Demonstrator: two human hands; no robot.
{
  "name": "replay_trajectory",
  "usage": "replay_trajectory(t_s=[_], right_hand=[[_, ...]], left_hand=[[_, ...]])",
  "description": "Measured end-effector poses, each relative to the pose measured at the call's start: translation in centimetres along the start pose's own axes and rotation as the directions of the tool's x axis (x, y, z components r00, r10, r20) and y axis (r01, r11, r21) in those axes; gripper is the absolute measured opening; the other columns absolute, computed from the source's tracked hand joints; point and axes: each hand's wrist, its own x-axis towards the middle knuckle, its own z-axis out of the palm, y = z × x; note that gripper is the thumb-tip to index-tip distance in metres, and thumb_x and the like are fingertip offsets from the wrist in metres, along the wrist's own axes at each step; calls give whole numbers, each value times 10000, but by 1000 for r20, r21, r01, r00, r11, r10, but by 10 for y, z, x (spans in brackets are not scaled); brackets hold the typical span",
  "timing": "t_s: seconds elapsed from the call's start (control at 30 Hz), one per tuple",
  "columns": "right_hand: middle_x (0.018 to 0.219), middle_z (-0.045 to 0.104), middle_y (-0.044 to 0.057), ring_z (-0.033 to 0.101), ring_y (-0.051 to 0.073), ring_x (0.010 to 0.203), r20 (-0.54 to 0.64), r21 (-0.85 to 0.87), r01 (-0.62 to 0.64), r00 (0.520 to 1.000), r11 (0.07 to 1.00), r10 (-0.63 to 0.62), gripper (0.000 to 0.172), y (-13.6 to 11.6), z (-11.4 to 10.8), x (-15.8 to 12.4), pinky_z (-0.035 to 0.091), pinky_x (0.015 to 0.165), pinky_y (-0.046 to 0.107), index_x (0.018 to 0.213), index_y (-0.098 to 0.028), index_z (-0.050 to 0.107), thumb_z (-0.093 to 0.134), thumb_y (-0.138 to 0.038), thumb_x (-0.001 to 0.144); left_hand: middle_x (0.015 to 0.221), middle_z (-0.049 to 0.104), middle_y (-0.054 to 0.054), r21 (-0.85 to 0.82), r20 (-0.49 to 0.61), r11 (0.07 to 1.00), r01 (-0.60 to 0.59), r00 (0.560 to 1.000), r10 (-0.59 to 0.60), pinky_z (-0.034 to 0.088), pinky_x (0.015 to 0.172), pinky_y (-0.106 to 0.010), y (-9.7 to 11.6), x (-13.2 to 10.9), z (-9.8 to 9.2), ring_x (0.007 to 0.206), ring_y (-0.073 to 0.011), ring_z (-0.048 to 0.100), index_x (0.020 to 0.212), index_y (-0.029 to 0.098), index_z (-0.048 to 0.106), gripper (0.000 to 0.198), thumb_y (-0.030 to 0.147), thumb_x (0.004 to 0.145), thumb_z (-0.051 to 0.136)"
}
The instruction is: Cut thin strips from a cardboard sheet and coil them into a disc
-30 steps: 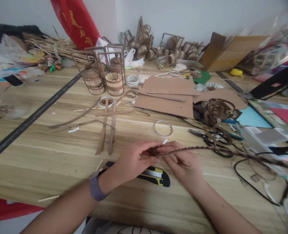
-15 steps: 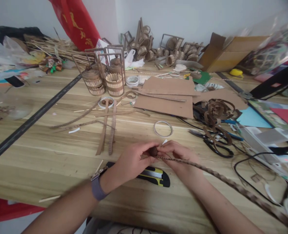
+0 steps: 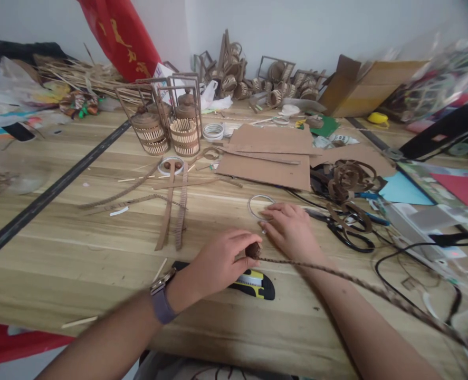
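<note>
My left hand (image 3: 221,261) pinches the small rolled-up end of a long corrugated cardboard strip (image 3: 368,287), which trails off across my right forearm toward the lower right. My right hand (image 3: 291,227) lies further out on the wooden table (image 3: 59,253), fingers stretched forward, their tips touching a thin tape ring (image 3: 257,203). It holds nothing. A black and yellow utility knife (image 3: 251,282) lies just under my left hand.
Cardboard sheets (image 3: 267,155) lie beyond the hands, with loose cardboard strips (image 3: 174,206) to the left. Small cardboard lanterns (image 3: 166,129) stand at the back. Black scissors (image 3: 346,232), curled offcuts and cables crowd the right side. A long black ruler (image 3: 51,192) crosses the left.
My right hand let go of the strip's rolled end and moved forward onto the tape ring. My left hand keeps its pinch on the roll.
</note>
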Motion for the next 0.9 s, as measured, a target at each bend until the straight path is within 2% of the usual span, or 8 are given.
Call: replay_trajectory(t_s=[0.17, 0.33, 0.47, 0.53, 0.63, 0.73, 0.8, 0.9], right_hand=[[1010, 704, 91, 574, 279, 994, 3, 26, 14, 1000, 1000, -15, 134, -10, -2, 4, 408, 879, 460, 861, -210, 694, 574, -249, 908], [1034, 669, 77, 572, 269, 1051, -105, 189, 268, 962, 945, -252, 133, -20, -10, 3, 442, 902, 456, 910, -256, 699, 582, -201, 877], [1067, 680, 45, 597, 272, 1063, -167, 289, 286, 955, 914, -246, 158, -28, -22, 0, 467, 920, 469, 924, -323, 704, 618, -209, 858], [1166, 674, 67, 596, 284, 1116, -191, 322, 249, 962, 914, -195, 196, -26, -29, -2, 457, 965, 495, 1044, -313, 678, 644, -248, 862], [1258, 648, 102, 576, 281, 1193, -219, 429, 42, 974, 902, 59, 320, -18, -36, -3, 431, 1024, 521, 1223, -284, 590, 615, -291, 905], [1177, 690, 76, 631, 239, 1125, -133, 649, -128, 952, 750, 277, 295, -14, -37, -4, 475, 992, 481, 1229, -290, 568, 578, -296, 935], [1114, 715, 51, 663, 217, 1072, -68, 751, -143, 955, 645, 290, 278, -16, -37, -4, 502, 966, 447, 1199, -296, 578, 598, -282, 922], [1057, 725, 29, 675, 196, 1037, -48, 807, -130, 958, 576, 282, 275, -22, -38, -4, 515, 951, 418, 1172, -304, 596, 620, -247, 904]], left_hand=[[1166, 660, -93, 198, 2, 973, -120, 993, 122, 485, 992, -380, -3, -2, 1, 1086, -233, 579, 1077, 157, 651, 231, 207, 859, 710], [1410, 531, -151, 375, 32, 917, -132, 991, 129, 388, 1123, -535, -5, -1, -3, 1365, -338, 379, 1042, 140, 663, 217, 211, 843, 714], [1258, 637, -153, 361, 142, 920, -154, 984, 109, 431, 1095, -507, -4, 0, -6, 1276, -303, 497, 1139, 119, 645, 294, 197, 860, 694], [1212, 657, -142, 330, 164, 928, -171, 979, 122, 459, 1070, -460, -2, 0, -7, 1205, -274, 553, 1116, 117, 651, 259, 189, 869, 686], [1186, 661, -133, 299, 162, 934, -195, 975, 152, 470, 1048, -417, 1, -1, -8, 1162, -254, 575, 1069, 122, 661, 201, 176, 877, 675], [1162, 661, -136, 277, 163, 937, -214, 971, 174, 479, 1023, -387, 3, -2, -7, 1129, -248, 581, 1062, 108, 660, 201, 187, 877, 679], [1166, 659, -140, 268, 167, 936, -227, 968, 187, 475, 1023, -387, 3, -2, -6, 1127, -249, 577, 1065, 107, 659, 207, 201, 882, 676], [1185, 653, -146, 254, 161, 940, -227, 968, 191, 468, 1034, -395, 1, -3, -5, 1146, -254, 569, 1067, 106, 658, 205, 210, 891, 663]])
